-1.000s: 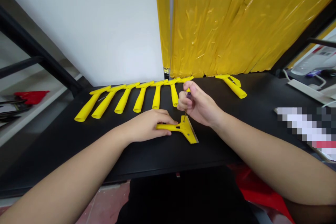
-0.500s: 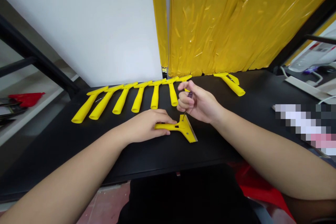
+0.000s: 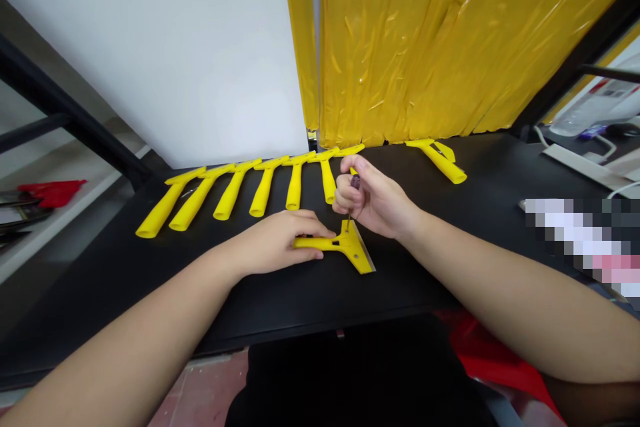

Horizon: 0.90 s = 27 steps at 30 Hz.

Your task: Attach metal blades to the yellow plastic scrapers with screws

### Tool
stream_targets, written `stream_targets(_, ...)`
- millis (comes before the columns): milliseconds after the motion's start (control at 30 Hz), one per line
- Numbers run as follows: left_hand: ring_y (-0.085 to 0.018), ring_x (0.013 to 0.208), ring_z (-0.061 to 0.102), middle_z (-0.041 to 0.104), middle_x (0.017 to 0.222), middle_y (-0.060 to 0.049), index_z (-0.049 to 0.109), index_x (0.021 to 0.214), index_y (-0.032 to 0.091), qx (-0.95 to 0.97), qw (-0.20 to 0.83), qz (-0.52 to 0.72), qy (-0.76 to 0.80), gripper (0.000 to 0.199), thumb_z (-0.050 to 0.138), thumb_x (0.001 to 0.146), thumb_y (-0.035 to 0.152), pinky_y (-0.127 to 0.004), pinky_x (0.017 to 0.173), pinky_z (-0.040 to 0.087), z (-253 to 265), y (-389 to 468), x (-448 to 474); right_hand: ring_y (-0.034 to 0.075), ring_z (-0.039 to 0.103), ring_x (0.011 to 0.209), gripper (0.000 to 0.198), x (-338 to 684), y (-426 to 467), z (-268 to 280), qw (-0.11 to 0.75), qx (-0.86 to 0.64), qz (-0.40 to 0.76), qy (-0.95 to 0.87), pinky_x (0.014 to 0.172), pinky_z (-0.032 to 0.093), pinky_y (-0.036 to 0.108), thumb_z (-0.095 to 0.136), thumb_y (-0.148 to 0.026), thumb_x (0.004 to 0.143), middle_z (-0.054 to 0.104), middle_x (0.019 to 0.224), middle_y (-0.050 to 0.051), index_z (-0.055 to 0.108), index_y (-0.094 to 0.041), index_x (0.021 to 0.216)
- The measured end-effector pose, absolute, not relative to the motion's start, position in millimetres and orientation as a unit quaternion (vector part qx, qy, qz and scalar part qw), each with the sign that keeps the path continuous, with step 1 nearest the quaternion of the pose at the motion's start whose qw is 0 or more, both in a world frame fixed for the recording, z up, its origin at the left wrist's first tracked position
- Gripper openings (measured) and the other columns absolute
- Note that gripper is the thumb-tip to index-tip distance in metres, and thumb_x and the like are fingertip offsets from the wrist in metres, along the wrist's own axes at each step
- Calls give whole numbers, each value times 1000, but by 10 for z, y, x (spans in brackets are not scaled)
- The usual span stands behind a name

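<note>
A yellow scraper [image 3: 356, 255] with a thin metal blade along its right edge lies flat on the black table [image 3: 280, 300]. My left hand [image 3: 287, 240] is closed around its handle. Two screws show in the scraper head. My right hand [image 3: 363, 193] grips a small screwdriver [image 3: 355, 181] with a dark purple handle, held nearly upright. Its tip meets the upper screw of the head; the lower screw is uncovered. Part of the screwdriver handle is hidden by my fingers.
Several yellow scrapers [image 3: 227, 190] lie in a row along the back left. Another scraper [image 3: 440, 160] rests at the back right beside a smaller yellow piece. Behind stand a white panel [image 3: 200, 47] and yellow plastic sheeting [image 3: 425, 47]. A black frame post [image 3: 65, 107] rises at the left.
My right hand has turned slightly with the screwdriver, whose handle now stands more upright and further left. The scraper and my left hand have stayed almost where they were.
</note>
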State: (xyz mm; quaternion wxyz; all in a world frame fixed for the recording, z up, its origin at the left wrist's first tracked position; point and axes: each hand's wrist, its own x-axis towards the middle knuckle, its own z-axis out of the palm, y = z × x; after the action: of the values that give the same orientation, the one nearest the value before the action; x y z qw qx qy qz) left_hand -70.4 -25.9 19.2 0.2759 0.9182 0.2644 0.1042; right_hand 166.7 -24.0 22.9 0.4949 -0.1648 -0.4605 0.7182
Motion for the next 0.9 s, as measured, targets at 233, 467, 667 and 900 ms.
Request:
stream_targets(233,-22,106,71,74,120,-7,75,133,28,916,279,109,269,35,75,98,31,-33,96,54,205,-278,-706,14,53,74,28,1707,-217,205,495,-155,697,-495,73,49,31,77,-42,95,58,81,-2,59,-23,87)
stream_targets(467,-22,107,71,74,119,-7,75,132,28,915,280,105,271,35,76,97,29,-33,97,53,231,-289,-691,10,29,53,26,1663,-250,235,480,-150,727,-468,61,40,27,64,-48,104,41,60,-9,60,-24,94)
stream_targets(667,-23,107,72,74,121,-7,75,131,28,913,282,107,275,34,76,97,29,-35,97,54,232,-293,-693,13,49,70,28,1664,-246,231,494,-155,711,-476,71,47,29,78,-38,94,54,81,-3,55,-23,88)
stream_targets(900,-22,107,72,75,119,-7,75,132,28,913,282,109,273,35,75,97,30,-34,97,54,227,-290,-690,12,32,57,25,1652,-225,210,474,-158,725,-474,66,44,28,63,-48,104,40,64,-8,60,-24,96)
